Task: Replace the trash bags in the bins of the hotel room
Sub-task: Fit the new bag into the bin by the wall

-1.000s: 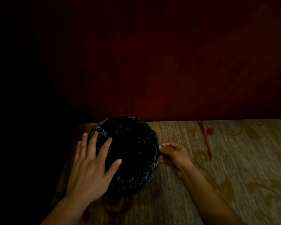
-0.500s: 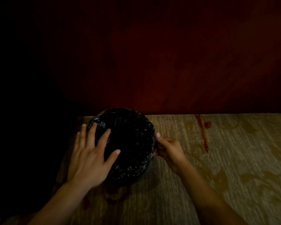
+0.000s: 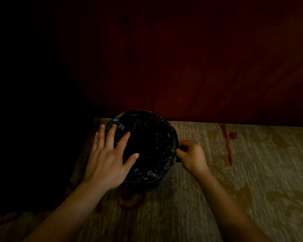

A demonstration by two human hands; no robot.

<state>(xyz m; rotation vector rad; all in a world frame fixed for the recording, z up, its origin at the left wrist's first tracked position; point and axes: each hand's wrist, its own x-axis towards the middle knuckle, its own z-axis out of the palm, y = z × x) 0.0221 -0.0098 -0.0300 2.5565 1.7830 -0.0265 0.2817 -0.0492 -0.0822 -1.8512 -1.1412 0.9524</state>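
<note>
2 hands at a lined bin on the carpet

The round bin (image 3: 147,180), lined with a black trash bag (image 3: 152,137), stands on patterned carpet (image 3: 252,189) against a dark red wall (image 3: 182,67). The left hand (image 3: 107,161) lies flat, fingers spread, on the near-left rim; the right hand (image 3: 191,157) pinches the bag's right edge.

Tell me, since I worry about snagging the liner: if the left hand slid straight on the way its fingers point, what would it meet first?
The left hand lies open on the black trash bag, fingers pointing up and right. Going on, it would probably cross the bag-lined opening and meet the bin's far rim; depth is unclear.
</note>
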